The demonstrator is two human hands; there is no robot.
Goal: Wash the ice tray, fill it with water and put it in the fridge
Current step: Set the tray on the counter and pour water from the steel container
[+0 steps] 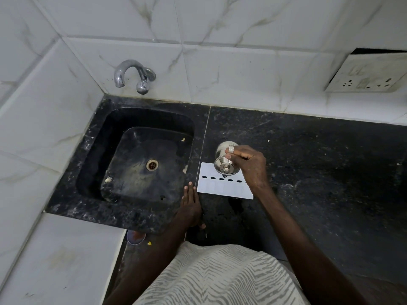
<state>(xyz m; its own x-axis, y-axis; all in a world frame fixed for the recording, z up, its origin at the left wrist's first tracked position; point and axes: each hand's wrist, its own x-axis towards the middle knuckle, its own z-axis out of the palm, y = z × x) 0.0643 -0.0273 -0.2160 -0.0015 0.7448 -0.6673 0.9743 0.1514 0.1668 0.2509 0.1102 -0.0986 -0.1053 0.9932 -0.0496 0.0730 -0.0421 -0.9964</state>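
Note:
A flat white ice tray point(222, 186) with a row of dark oval holes lies on the black counter just right of the sink. My right hand point(248, 164) grips a shiny steel pot point(225, 160) and holds it tipped over the tray's far edge. My left hand point(190, 203) rests flat, fingers straight, on the counter at the tray's left side, by the sink rim. The black sink point(123, 150) holds no dishes. A chrome tap point(132, 73) sticks out of the tiled wall above it.
The black stone counter point(319, 172) stretches to the right. A wall socket plate point(365, 73) sits at the upper right. White marble-look tiles cover the wall and the ledge at left. A round reddish object point(135, 236) shows below the counter edge.

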